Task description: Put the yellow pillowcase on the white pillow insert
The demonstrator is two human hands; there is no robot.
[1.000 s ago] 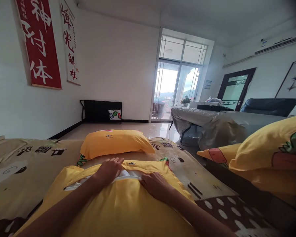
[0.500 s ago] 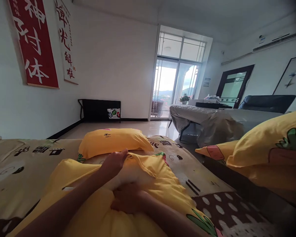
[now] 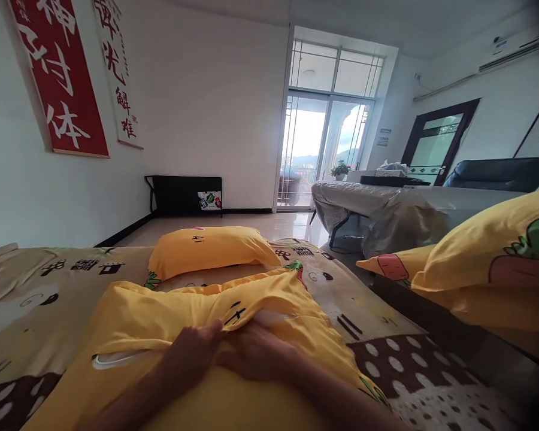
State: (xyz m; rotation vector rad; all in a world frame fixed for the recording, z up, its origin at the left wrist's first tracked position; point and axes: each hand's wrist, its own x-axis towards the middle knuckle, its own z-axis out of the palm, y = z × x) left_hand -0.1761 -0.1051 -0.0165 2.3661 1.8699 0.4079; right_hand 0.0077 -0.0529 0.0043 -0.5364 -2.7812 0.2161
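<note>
A yellow pillowcase [image 3: 157, 311] with a white pillow [image 3: 273, 316] inside it lies in front of me. The white shows through a gap right of centre and again at the left end of the opening. My left hand [image 3: 196, 346] pinches the edge of the case's upper flap near the middle. Close beside it, my right hand [image 3: 263, 352] grips the cloth at the opening, its fingertips partly hidden under the flap. Beyond them, a second yellow pillow [image 3: 211, 251] rests on the patterned blanket [image 3: 341, 293].
More yellow bedding [image 3: 489, 251] is piled at the right, past the blanket's edge. Farther back stand a plastic-covered table [image 3: 377, 200] and a dark chair [image 3: 498, 172]. A black folded frame [image 3: 184, 194] leans on the far wall, left of a glass door [image 3: 305, 149].
My left hand has drawn the flap down towards me, covering most of the white pillow seen before. My hands are now side by side at the opening. The view has shifted slightly.
</note>
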